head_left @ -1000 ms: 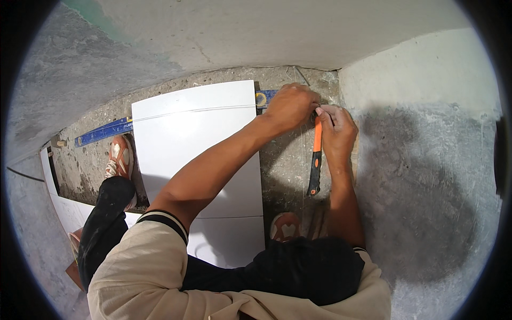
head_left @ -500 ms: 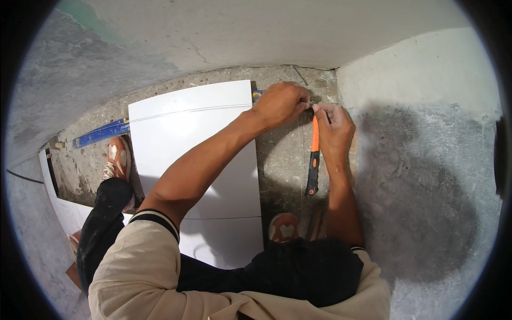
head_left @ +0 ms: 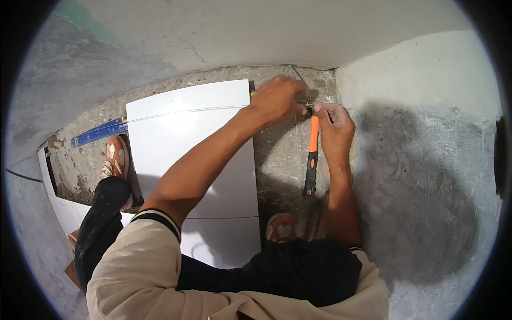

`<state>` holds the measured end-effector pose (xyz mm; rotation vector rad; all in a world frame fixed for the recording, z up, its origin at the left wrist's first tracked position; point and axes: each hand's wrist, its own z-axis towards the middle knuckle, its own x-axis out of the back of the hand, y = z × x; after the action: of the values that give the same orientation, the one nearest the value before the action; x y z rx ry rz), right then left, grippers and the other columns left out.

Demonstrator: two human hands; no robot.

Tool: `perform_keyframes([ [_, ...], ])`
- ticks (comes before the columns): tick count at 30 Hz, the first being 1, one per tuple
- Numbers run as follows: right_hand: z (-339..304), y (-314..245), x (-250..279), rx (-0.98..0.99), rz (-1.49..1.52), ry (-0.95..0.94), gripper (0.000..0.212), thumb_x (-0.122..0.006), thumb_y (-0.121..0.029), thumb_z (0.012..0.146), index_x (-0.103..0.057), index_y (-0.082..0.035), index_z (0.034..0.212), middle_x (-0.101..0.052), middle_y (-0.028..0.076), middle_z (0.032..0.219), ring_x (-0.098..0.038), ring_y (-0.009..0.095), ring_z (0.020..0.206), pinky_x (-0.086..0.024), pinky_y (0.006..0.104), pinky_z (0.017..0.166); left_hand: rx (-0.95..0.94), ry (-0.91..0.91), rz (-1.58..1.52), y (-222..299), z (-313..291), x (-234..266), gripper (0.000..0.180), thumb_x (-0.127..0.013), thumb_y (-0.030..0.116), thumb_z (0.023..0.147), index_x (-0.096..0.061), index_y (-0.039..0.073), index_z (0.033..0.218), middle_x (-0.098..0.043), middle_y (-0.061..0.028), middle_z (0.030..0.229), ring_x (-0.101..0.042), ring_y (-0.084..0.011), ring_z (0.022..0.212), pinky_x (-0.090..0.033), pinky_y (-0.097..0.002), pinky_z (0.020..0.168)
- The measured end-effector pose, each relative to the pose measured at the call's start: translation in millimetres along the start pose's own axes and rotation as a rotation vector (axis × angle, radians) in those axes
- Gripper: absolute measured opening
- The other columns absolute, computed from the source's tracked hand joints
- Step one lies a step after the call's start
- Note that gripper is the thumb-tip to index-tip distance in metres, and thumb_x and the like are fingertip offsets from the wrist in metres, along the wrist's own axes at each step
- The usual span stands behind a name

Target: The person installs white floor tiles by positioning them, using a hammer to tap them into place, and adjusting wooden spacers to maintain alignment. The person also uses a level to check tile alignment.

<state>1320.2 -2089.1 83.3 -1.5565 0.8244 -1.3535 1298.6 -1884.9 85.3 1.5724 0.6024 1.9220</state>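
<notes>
- There are two hands: one left hand (head_left: pixel 278 98) and one right hand (head_left: pixel 337 124).
- There are two shoes (head_left: pixel 116 154).
- There are two sleeves (head_left: pixel 140 242).
- There is one tool (head_left: pixel 311 160).
- There is one level (head_left: pixel 100 132).
- Of tiles (head_left: pixel 192 138), there are at least two; the exact number is partly hidden.
- There is one rod (head_left: pixel 297 72).
- There is one cable (head_left: pixel 24 175).
- The threads (head_left: pixel 297 128) are several, too fine for exact counting.

Small pale lettering (head_left: pixel 123 126), seemingly cut off, stands on the blue level (head_left: pixel 98 133).
</notes>
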Motion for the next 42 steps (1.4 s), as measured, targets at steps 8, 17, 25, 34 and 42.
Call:
perform_keyframes([
  [8, 5.1, -22.3, 0.8, -0.121, 0.043, -0.046, 0.023, -0.080, -0.020, 0.097, -0.074, 0.002, 0.101, -0.072, 0.003, 0.081, -0.059, 0.007, 0.064, -0.048, 0.0242, 0.059, 0.168, 0.141, -0.273, 41.9, -83.1, -22.9, 0.047, -0.077, 0.013, 0.094, -0.064, 0.005, 0.138, -0.069, -0.0190, 0.125, -0.064, -0.0386, 0.116, -0.052, -0.0478, 0.102],
  [17, 3.9, -28.0, -4.1, -0.112, 0.123, -0.038, 0.020, -0.081, -0.016, 0.096, -0.074, 0.002, 0.100, -0.071, 0.003, 0.079, -0.059, 0.006, 0.064, -0.048, 0.0245, 0.058, 0.241, 0.372, -0.360, 58.1, -59.8, -65.1, 0.052, -0.068, 0.003, 0.096, -0.058, 0.003, 0.147, -0.068, -0.0261, 0.133, -0.066, -0.0450, 0.121, -0.053, -0.0471, 0.103],
  [25, 9.9, -34.8, 7.1, -0.155, -0.008, -0.049, 0.023, -0.077, -0.021, 0.099, -0.075, 0.002, 0.100, -0.071, 0.004, 0.079, -0.062, 0.008, 0.070, -0.050, 0.0257, 0.063, 0.368, 0.301, -0.649, 78.7, -46.8, -79.8, 0.043, -0.059, -0.001, 0.101, -0.057, 0.001, 0.144, -0.073, -0.0251, 0.126, -0.074, -0.0326, 0.111, -0.057, -0.0378, 0.095],
  [34, 14.0, -34.7, 7.9, -0.164, 0.031, -0.227, 0.026, -0.072, -0.025, 0.103, -0.071, 0.000, 0.112, -0.073, 0.005, 0.087, -0.066, 0.011, 0.075, -0.053, 0.0254, 0.071, 0.662, 0.650, -1.351, 68.1, -55.9, -65.6, 0.023, -0.060, 0.019, 0.110, -0.057, 0.002, 0.126, -0.077, -0.0153, 0.117, -0.068, -0.0142, 0.106, -0.052, -0.0292, 0.094],
  [42, 11.8, -34.7, -4.2, -0.039, 0.215, -0.375, 0.022, -0.072, -0.014, 0.102, -0.068, 0.001, 0.118, -0.074, 0.009, 0.101, -0.068, 0.012, 0.081, -0.056, 0.0259, 0.076, 0.655, 0.533, -1.328, 51.6, -53.8, -51.3, 0.029, -0.062, 0.029, 0.110, -0.066, 0.001, 0.115, -0.074, -0.0147, 0.124, -0.071, -0.0180, 0.110, -0.055, -0.0346, 0.096],
])
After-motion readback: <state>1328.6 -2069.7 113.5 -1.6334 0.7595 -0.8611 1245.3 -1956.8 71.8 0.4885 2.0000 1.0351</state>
